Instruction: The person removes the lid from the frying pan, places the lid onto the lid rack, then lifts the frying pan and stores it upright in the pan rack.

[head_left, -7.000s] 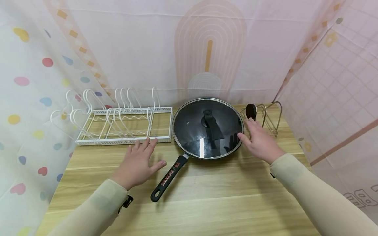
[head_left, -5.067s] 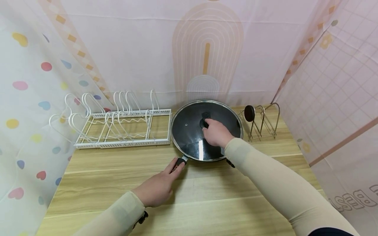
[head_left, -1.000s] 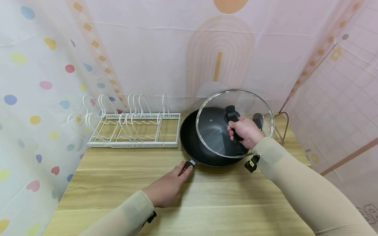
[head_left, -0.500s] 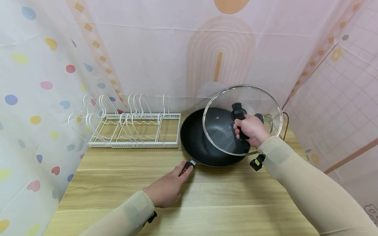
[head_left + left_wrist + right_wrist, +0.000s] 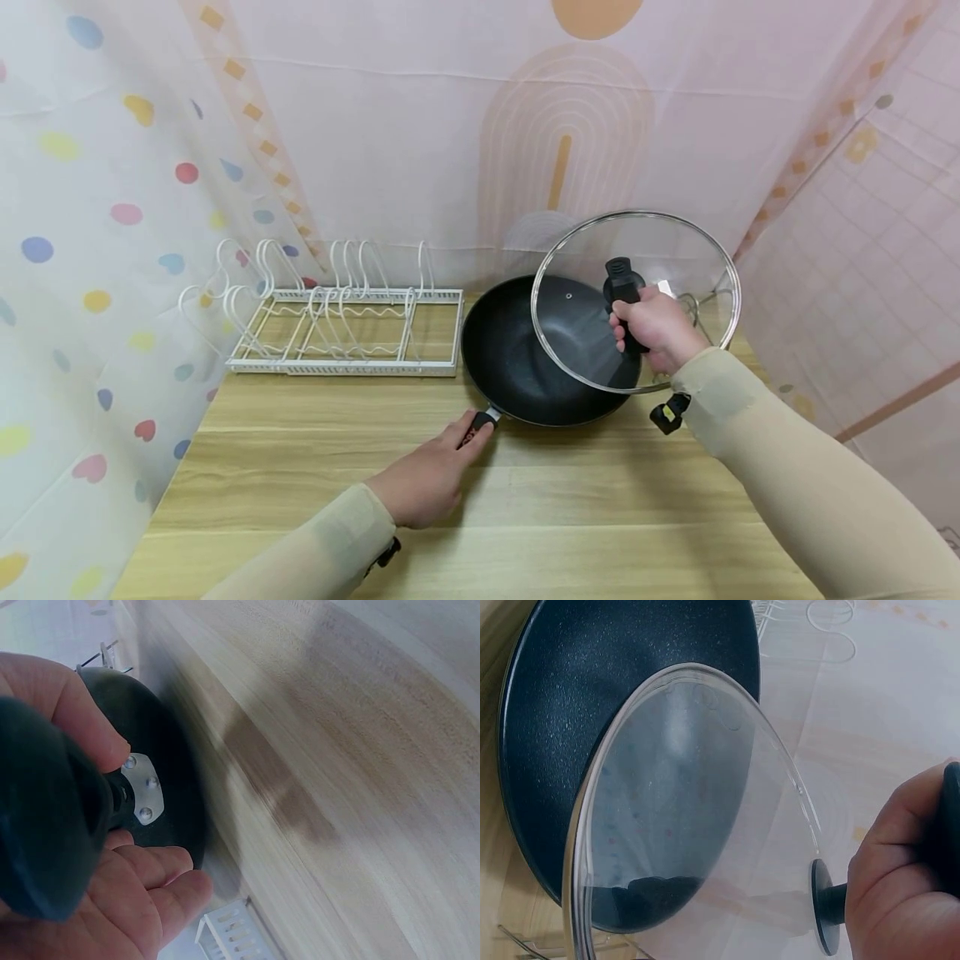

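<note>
A black frying pan (image 5: 510, 358) sits on the wooden table, its inside partly uncovered. My left hand (image 5: 420, 487) grips the pan's black handle (image 5: 480, 427) close to the metal joint. Curled around the black lid handle (image 5: 621, 283), the fingers of my right hand (image 5: 656, 329) hold the glass lid (image 5: 570, 350) above the pan's right side. The lid is tilted, and in the right wrist view its metal rim (image 5: 575, 847) overlaps the pan (image 5: 544, 750). In the left wrist view, a riveted bracket (image 5: 142, 791) joins handle and pan.
A white wire rack (image 5: 375, 367) with upright loops stands left of the pan, almost touching it. Behind the lid at right, a small metal wire rack (image 5: 693, 304) is partly hidden. Bare wood tabletop (image 5: 540, 508) lies in front; patterned curtains (image 5: 405, 150) hang behind and at the sides.
Both hands were empty at first; the left took the pan handle and the right lifted the lid off. Over the last second the lid has moved right and slightly up. The pan stays put.
</note>
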The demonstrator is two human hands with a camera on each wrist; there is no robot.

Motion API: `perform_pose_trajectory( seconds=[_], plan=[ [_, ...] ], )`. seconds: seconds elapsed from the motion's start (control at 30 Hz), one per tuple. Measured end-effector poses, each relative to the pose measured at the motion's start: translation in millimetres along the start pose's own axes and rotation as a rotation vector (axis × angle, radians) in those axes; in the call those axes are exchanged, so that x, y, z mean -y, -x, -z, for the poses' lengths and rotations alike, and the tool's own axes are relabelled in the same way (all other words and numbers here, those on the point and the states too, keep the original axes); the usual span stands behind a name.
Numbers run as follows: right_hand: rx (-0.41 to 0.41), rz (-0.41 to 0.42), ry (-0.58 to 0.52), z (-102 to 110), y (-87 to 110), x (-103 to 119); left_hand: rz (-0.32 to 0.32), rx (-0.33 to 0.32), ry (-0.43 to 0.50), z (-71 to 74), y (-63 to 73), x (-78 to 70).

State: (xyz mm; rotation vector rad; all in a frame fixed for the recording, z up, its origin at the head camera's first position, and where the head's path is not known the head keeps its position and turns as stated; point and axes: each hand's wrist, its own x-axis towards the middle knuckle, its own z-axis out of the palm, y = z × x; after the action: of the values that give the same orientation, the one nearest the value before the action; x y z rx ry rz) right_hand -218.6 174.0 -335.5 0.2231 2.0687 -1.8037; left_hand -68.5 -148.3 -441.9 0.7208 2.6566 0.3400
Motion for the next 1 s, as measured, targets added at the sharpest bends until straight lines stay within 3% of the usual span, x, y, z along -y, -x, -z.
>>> perform_pose_trajectory(
  seconds=[0.27, 1.0],
  plan=[
    [-0.008, 0.022, 0.032, 8.6, 3.7, 2.3, -0.041, -0.03, -0.011, -2.0, -1.2, 1.0],
    [-0.039, 0.058, 0.099, 33.0, 8.0, 7.2, -0.017, -0.008, -0.003, -0.5, -1.0, -0.6]
  ],
)
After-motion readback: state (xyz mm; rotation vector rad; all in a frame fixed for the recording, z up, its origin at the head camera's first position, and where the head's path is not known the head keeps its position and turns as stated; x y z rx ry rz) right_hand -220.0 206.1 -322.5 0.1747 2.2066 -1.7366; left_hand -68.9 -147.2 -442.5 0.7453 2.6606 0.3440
